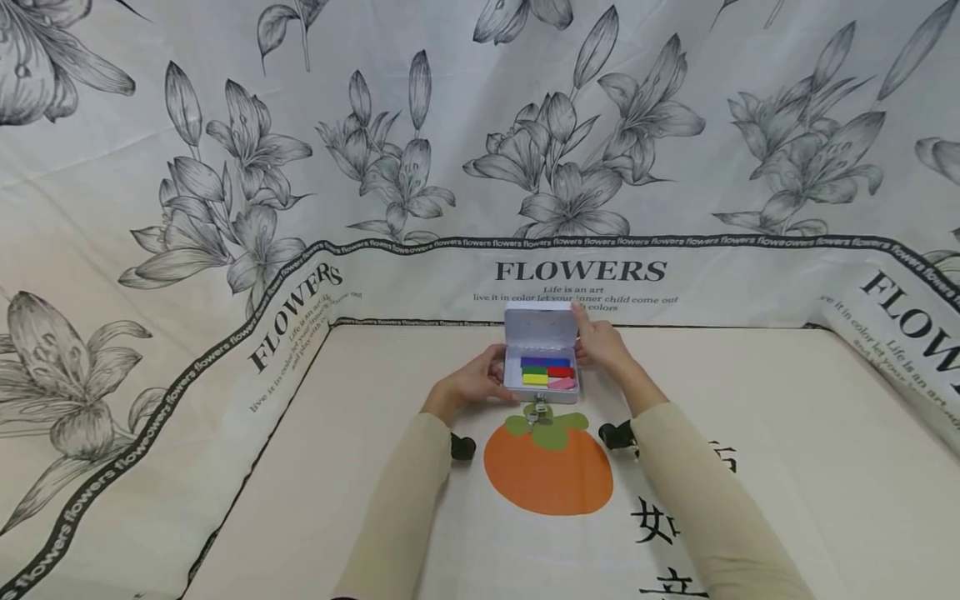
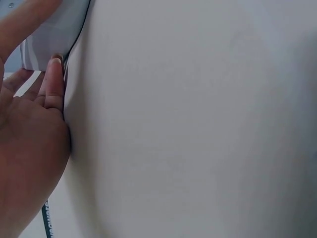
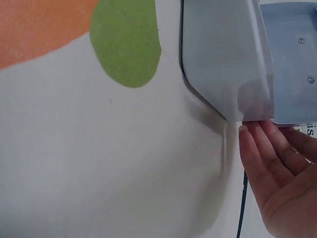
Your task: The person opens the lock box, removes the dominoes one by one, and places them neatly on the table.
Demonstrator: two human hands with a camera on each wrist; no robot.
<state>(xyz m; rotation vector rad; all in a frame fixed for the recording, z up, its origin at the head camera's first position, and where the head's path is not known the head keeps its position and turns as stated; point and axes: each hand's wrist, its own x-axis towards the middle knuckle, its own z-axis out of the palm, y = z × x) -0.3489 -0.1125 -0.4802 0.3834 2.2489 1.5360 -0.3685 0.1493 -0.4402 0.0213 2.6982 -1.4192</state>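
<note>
A small light-grey metal box (image 1: 555, 397) stands on the cloth at the back, its lid (image 1: 540, 327) raised. Inside lie several coloured blocks: a blue-purple strip (image 1: 545, 362), green (image 1: 534, 372), red (image 1: 560, 372), yellow (image 1: 535, 379) and pink (image 1: 561, 384). Small keys (image 1: 537, 411) hang at its front. My left hand (image 1: 476, 377) grips the box's left side, thumb toward the front and fingertips low along the wall. My right hand (image 1: 606, 343) holds the lid's right edge, with fingers by the hinge corner in the right wrist view; its thumb is partly hidden there.
White cloth (image 1: 360, 467) covers the table, printed with an orange persimmon (image 1: 547, 475) and black characters (image 1: 656, 521). A flower-printed curtain (image 1: 570, 150) rises behind the box and along both sides. Dark wrist-worn devices (image 1: 617, 434) show beside both sleeves.
</note>
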